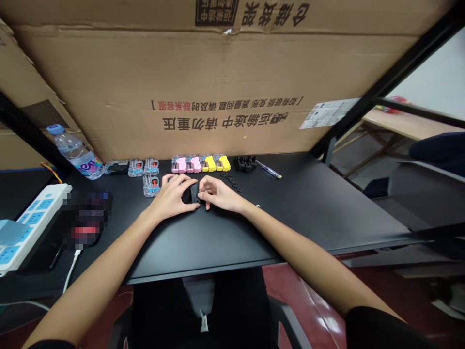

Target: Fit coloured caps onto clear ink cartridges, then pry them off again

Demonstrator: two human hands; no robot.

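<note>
Near the middle of the black table, my left hand [173, 198] grips a small black block-like part [195, 193] between thumb and fingers. My right hand [219, 195] is at the part's right side, its thumb and fingertips pinched together against it. Whatever sits in that pinch is hidden or too small to name. Several small black rings [231, 180] lie just beyond my right hand. Behind my left hand, a clear plastic case with blue and red pieces [151, 185] lies on the table.
Along the back stand pink pieces [193, 165], yellow pieces [222, 163], black parts [245, 164] and a screwdriver [269, 169]. To the left are a water bottle [78, 154], a white power strip [34, 218] and a phone with a cable [87, 220]. A cardboard sheet [218, 68] walls the back.
</note>
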